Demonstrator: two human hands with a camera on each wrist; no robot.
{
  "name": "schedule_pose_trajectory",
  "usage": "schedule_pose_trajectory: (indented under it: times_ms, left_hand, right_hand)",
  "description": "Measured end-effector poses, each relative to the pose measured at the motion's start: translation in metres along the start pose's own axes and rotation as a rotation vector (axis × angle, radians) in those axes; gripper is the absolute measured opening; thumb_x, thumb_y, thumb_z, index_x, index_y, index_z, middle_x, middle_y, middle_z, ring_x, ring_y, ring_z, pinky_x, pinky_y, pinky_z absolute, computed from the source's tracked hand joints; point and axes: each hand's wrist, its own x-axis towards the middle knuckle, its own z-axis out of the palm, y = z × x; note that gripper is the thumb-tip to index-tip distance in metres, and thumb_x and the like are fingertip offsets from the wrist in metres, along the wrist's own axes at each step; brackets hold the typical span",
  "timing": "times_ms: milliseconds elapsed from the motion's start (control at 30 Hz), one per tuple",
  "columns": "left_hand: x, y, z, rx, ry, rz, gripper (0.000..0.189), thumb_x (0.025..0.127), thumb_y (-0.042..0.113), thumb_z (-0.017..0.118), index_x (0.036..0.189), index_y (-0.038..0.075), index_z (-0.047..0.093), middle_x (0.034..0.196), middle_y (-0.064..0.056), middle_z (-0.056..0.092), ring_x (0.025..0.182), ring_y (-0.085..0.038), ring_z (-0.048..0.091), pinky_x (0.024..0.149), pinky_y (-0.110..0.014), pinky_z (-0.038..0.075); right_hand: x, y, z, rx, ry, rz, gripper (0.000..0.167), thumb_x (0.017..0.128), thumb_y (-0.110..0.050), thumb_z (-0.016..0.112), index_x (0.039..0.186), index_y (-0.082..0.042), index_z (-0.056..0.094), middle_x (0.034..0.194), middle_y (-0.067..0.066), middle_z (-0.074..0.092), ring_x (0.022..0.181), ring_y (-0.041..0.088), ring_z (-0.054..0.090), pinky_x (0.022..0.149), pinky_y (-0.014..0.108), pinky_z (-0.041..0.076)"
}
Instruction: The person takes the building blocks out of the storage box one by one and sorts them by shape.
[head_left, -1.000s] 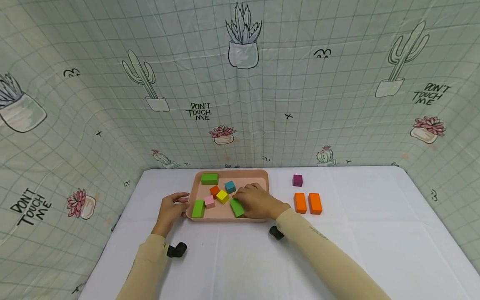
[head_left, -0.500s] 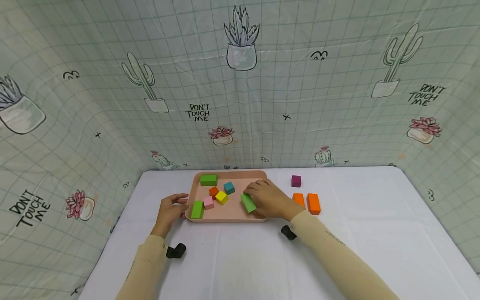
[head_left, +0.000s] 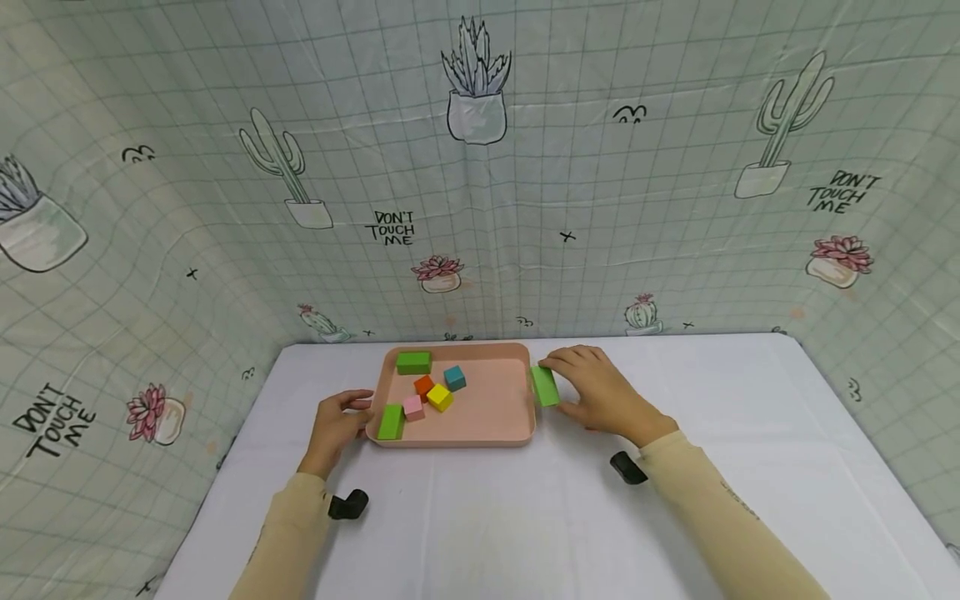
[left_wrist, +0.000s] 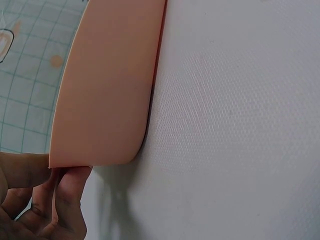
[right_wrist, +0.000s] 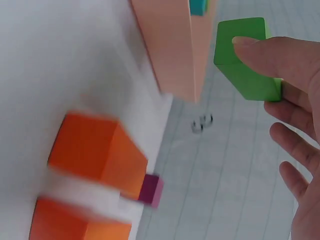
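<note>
My right hand (head_left: 606, 393) pinches a green rectangular block (head_left: 545, 387) just past the tray's right rim. In the right wrist view, the thumb lies on the near face of the block (right_wrist: 247, 55), with fingers behind it. My left hand (head_left: 335, 425) touches the left edge of the pink tray (head_left: 495, 442); its fingers are loosely bent against the wall. Inside the tray lie two green blocks (head_left: 414, 363), a blue cube (head_left: 454, 378), a red-orange cube (head_left: 423, 385), a yellow cube (head_left: 440, 397) and a pink cube (head_left: 414, 407).
Two orange blocks (right_wrist: 95, 147) and a purple cube (right_wrist: 150, 190) stand on the white table near the right hand; the head view hides them behind it. Black wrist cameras (head_left: 348, 505) are worn at both cuffs. A patterned cloth (head_left: 487, 208) surrounds the table.
My right hand has lifted the green block from the tray and carried it right, over the rim, now covering the orange blocks and purple cube. My left hand has stayed at the tray edge.
</note>
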Motion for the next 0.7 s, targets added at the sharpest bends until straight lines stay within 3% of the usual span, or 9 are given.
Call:
schedule_pose_trajectory:
  times_ms: [400, 700]
  left_hand:
    - [0.002, 0.001, -0.001, 0.010, -0.008, -0.008, 0.037, 0.097, -0.005, 0.065, 0.133, -0.010, 0.065, 0.115, -0.024, 0.066, 0.073, -0.013, 0.058, 0.058, -0.022, 0.052]
    - [0.005, 0.000, -0.004, -0.006, -0.040, -0.037, 0.038, 0.097, -0.006, 0.065, 0.135, -0.010, 0.065, 0.118, -0.024, 0.066, 0.073, -0.012, 0.058, 0.059, -0.021, 0.053]
  right_hand:
    - [-0.053, 0.034, -0.023, -0.005, 0.058, 0.141, 0.066, 0.078, -0.011, 0.093, 0.138, -0.001, 0.065, 0.136, 0.018, 0.066, 0.127, 0.041, 0.055, 0.111, 0.062, 0.037]
    - [-0.093, 0.055, -0.032, -0.031, 0.117, 0.190, 0.066, 0.073, -0.003, 0.093, 0.133, 0.002, 0.066, 0.131, 0.021, 0.066, 0.121, 0.045, 0.056, 0.103, 0.067, 0.039]
